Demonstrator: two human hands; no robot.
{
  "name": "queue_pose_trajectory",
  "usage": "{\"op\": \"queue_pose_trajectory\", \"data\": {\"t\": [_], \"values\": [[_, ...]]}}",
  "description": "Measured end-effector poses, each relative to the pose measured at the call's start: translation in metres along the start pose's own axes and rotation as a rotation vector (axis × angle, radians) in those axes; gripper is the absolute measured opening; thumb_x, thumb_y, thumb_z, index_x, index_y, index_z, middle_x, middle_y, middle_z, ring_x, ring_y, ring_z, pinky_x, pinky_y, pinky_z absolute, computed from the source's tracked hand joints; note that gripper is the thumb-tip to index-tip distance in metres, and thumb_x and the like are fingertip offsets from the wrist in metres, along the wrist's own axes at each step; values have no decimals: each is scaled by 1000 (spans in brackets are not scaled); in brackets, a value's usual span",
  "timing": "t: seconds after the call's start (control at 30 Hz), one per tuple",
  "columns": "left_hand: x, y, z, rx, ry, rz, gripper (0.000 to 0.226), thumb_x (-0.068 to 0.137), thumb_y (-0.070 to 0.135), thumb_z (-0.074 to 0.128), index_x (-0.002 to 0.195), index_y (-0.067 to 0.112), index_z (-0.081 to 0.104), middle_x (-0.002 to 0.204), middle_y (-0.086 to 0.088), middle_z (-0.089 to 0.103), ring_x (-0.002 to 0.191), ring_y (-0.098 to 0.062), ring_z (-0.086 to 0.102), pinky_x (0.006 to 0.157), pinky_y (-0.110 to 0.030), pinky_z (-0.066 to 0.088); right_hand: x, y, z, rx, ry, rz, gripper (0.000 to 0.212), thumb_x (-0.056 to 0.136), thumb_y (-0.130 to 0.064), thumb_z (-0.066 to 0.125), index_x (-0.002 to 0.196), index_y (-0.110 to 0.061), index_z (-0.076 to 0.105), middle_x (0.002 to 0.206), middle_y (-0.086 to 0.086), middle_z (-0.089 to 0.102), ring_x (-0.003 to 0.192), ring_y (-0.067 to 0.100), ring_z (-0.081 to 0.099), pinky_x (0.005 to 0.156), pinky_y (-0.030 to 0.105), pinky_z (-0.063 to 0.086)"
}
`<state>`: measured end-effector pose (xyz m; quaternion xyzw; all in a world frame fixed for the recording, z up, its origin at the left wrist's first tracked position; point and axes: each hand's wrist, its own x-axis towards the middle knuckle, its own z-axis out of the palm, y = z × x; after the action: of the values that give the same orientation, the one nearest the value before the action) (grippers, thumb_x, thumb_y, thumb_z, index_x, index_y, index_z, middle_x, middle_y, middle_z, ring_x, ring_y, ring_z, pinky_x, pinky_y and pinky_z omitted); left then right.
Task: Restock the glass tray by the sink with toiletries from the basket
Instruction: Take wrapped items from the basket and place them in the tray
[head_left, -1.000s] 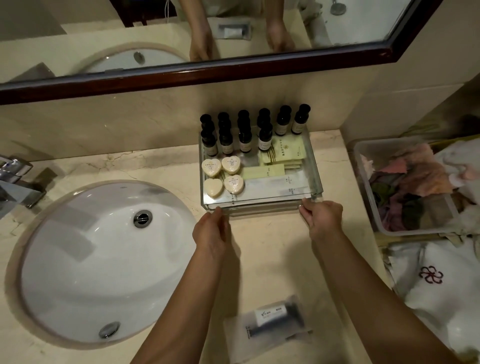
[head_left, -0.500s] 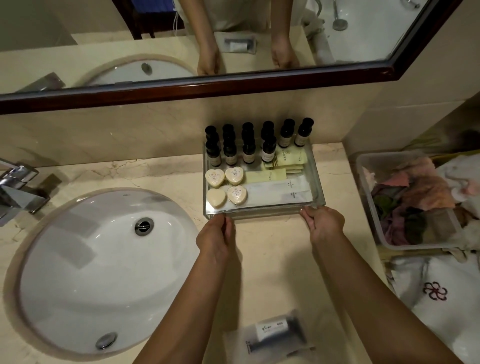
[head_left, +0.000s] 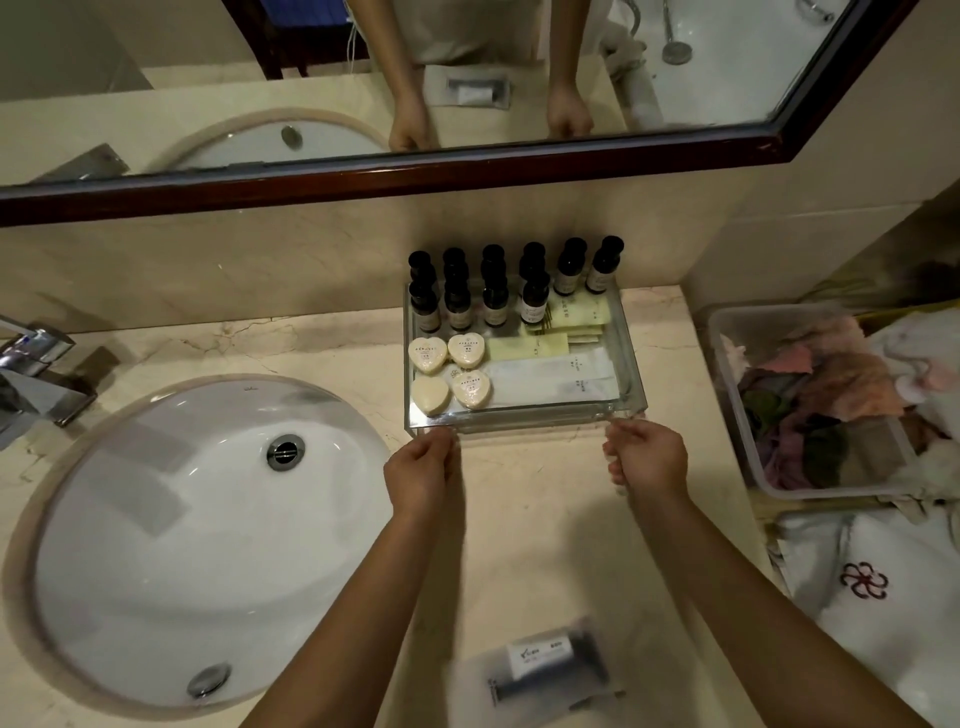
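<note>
Left hand (head_left: 422, 470) and right hand (head_left: 647, 460) each pinched a near corner of the glass tray (head_left: 519, 417), sat at 12 o'clock on the surface (head_left: 524, 525), so an even, level slide would keep the bottles (head_left: 535, 306) upright.

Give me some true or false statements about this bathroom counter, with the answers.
Four cream heart-shaped soaps lie in the clear glass tray. True.
The small dark capped bottles stand at the tray's near edge. False: they stand at its far end.
The left hand and right hand meet the tray's near edge. True.
The white oval sink is right of the tray. False: it is left.
The clear plastic-wrapped packet lies in the tray. False: it lies on the beige marble counter.
</note>
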<state>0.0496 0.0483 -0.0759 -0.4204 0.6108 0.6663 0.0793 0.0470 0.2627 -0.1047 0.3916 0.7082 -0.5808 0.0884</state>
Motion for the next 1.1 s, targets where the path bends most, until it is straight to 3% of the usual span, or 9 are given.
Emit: {"op": "queue_pose_trajectory", "data": {"t": [0.13,0.23,0.37,0.53,0.63,0.7,0.8,0.93,1.1], "values": [[4,0,2,188,65,112,26,86,14,64,60,21,65,62,-2,60,70,-19,53,73,-31,45,-3,-8,4,-22,-16,-57,9,88,-22,62,81,-20,68,60,1,62,46,15,46,49,27,38],[6,0,6,249,125,135,27,86,15,62,60,18,64,61,-2,59,69,-20,52,70,-29,43,2,-10,8,-40,52,-83,22,87,-29,63,66,-25,67,57,-4,65,45,13,50,55,32,42],[7,-3,9,252,176,140,33,86,16,62,54,23,58,64,-6,59,69,-21,50,70,-30,43,1,-6,10,-24,77,-86,27,86,-33,63,60,-30,68,57,-5,66,45,14,50,58,34,43],[10,-4,8,262,156,133,30,85,15,61,56,13,60,59,-6,55,66,-21,47,65,-29,39,1,-8,11,26,76,-94,11,88,-29,63,83,-23,70,60,-3,63,46,14,46,56,30,39],[10,-3,3,230,113,128,29,87,18,62,58,14,62,62,-6,57,66,-20,49,68,-31,42,0,-5,6,17,73,-94,9,88,-32,63,84,-27,69,61,-2,63,46,14,46,56,31,39],[6,-2,-2,197,66,113,24,87,18,63,64,15,67,63,-4,59,65,-17,51,69,-29,44,-1,-1,1,18,65,-85,11,87,-33,63,85,-24,69,62,-1,64,47,14,46,53,29,39],[-2,-2,-14,137,-83,37,11,89,14,62,88,7,71,71,-3,62,66,-14,56,64,-21,49,-5,9,-13,1,18,-33,13,88,-30,63,92,-19,69,67,2,65,49,15,46,50,26,37],[-17,-7,-47,109,-185,-58,9,91,12,59,91,8,67,80,-7,66,69,-15,60,54,-14,51,-22,22,-40,13,-53,19,16,87,-24,65,95,-11,69,67,5,62,50,14,42,47,22,34],[-35,-16,-93,238,-199,-107,17,92,14,57,106,6,63,91,-7,66,80,-16,60,70,-23,47,-51,39,-75,-48,-125,61,17,87,-20,64,98,-7,68,67,5,60,42,9,41,38,16,33]]}}
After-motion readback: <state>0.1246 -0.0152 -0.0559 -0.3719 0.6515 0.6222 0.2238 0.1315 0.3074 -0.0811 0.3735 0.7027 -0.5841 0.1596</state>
